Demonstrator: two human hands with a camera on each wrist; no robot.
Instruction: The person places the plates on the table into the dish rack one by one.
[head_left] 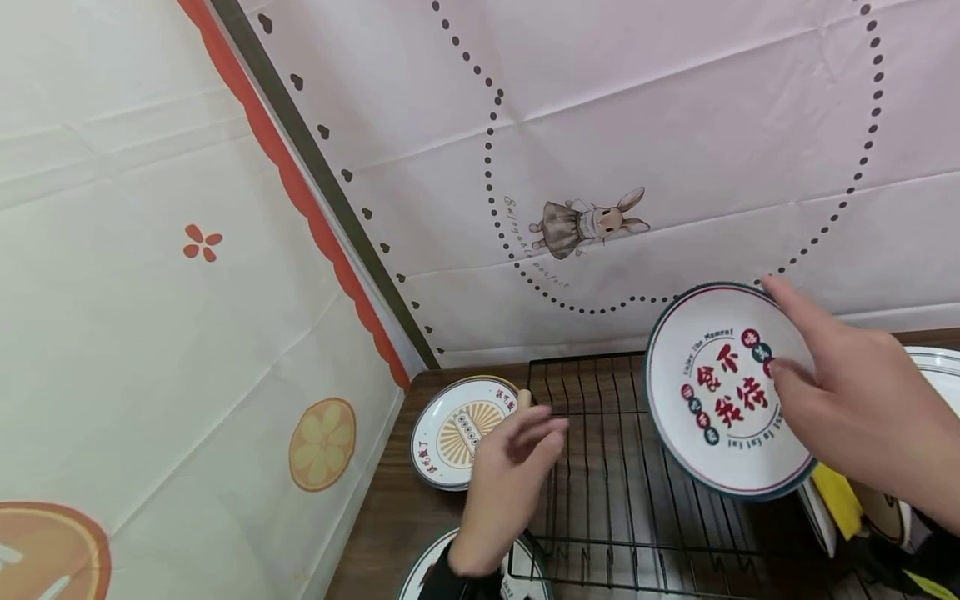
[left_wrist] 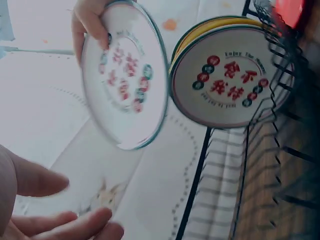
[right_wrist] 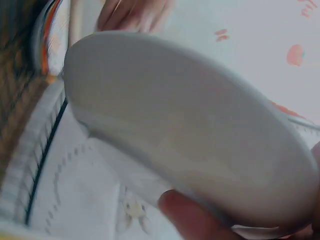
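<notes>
Right hand (head_left: pixel 855 400) grips a white plate with red characters (head_left: pixel 723 392) by its rim, thumb across the printed face, fingers curled behind; plate tilted, raised above the black wire rack (head_left: pixel 607 492). Left hand (head_left: pixel 510 475) hovers over the rack's near-left corner, fingers loosely curled, holding nothing. Sunburst plate (head_left: pixel 453 429) lies just beyond its fingertips.

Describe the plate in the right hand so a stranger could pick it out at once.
Start at the black wire rack on the brown table. Above its right side, the right hand holds a tilted white plate. Unlike the sunburst plate lying flat to the left, it bears red characters ringed by dots.
</notes>
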